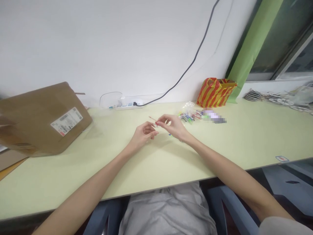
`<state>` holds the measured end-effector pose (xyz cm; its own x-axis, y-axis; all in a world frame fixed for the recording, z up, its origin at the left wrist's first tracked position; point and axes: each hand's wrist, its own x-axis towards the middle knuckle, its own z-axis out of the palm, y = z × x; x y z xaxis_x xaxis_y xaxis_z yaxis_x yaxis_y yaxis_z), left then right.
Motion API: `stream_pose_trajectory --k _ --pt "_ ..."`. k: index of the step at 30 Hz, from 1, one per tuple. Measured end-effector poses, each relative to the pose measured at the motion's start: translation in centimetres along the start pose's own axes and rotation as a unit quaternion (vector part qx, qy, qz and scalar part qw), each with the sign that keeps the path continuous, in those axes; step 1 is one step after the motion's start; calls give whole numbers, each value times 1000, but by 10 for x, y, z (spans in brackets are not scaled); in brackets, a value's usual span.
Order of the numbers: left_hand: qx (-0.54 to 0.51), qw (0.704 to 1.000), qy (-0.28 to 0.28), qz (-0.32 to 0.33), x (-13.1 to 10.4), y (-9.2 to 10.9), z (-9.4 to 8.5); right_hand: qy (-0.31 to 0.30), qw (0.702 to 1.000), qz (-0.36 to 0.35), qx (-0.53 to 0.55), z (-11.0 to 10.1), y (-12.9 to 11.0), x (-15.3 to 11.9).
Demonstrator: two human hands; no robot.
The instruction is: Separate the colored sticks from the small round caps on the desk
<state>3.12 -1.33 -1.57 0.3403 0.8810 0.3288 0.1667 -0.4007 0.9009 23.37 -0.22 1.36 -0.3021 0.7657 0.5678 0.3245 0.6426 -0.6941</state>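
Over the middle of the table, my right hand point(171, 125) pinches a thin reddish stick point(152, 118) between thumb and fingertips. The stick points up and to the left, and its exact kind is too small to make out. Close beside it, my left hand point(143, 133) is half curled, its thumb apart from its fingers. A tiny pale piece shows between the two hands' fingertips; I cannot tell which hand touches it. Below my right hand lies a small blue bit point(170, 134) on the table. Behind that hand sits a clear plastic bag point(189, 114) of several small coloured sticks.
A large cardboard box point(44, 120) with a label stands on the left of the pale green table point(156, 163). A power strip point(129, 103) with a black cable lies by the wall. Back right are a red-and-yellow striped bag point(215, 93) and black-and-white striped items point(254, 95).
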Motion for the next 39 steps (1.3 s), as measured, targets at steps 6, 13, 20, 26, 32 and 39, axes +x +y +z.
stream_pose_trajectory --k 6,13,20,26,32,39 --pt "41 999 13 -10 -4 7 -1 -29 980 -63 -187 -59 -38 -25" --pt "39 999 20 -20 -3 5 -1 -221 925 -70 -302 -84 -33 -93" --pt "42 999 29 -18 0 -3 -4 -204 936 -41 -283 -81 -13 -102" --pt "56 998 7 -14 -2 -3 -3 -192 927 -49 -317 -74 -1 -98" --pt "48 999 -5 -15 -2 -5 -3 -191 931 -51 -306 -74 11 -95" --pt "45 999 -12 -21 -4 -5 -3 -197 923 -70 -324 -72 9 -93"
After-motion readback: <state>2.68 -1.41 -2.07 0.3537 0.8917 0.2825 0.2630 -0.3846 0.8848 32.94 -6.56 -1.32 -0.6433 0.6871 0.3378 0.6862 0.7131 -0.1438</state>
